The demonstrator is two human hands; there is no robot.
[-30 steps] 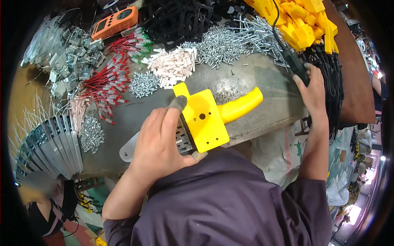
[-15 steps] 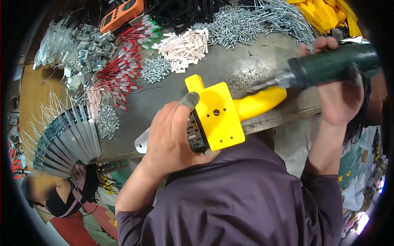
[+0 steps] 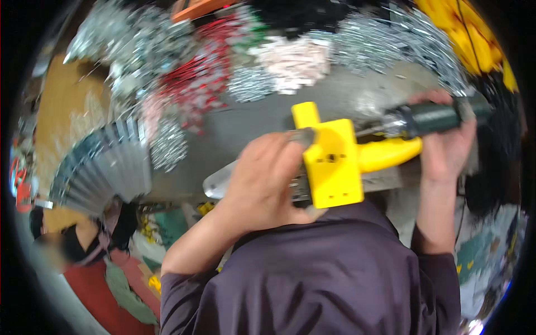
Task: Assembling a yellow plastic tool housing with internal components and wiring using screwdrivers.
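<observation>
My left hand (image 3: pixel 267 181) grips a yellow plastic housing (image 3: pixel 341 181) over the near edge of the bench, thumb and fingers on its left side. The housing has a flat face with small holes, a tab at its top and a curved handle (image 3: pixel 391 154) reaching right. Beside my left hand, a pale metal blade (image 3: pixel 219 180) sticks out to the left; a dark slotted part shows between hand and housing. My right hand (image 3: pixel 446 149) is wrapped round a dark green power screwdriver (image 3: pixel 438 119). Its bit points left, close to the housing's right edge; whether they touch cannot be made out.
Piles of screws (image 3: pixel 365 44), pinkish-white small pieces (image 3: pixel 296 61) and red-wired parts (image 3: pixel 195 84) lie along the far side. Metal blades (image 3: pixel 106 167) fan out at the left. Yellow parts (image 3: pixel 466 33) are heaped at the far right. Another person (image 3: pixel 84 240) sits at the lower left.
The view has shifted and blurred, so the bench appears moved. The screwdriver is now more level, with its bit nearer the upper right edge of the housing. Both hands keep their hold.
</observation>
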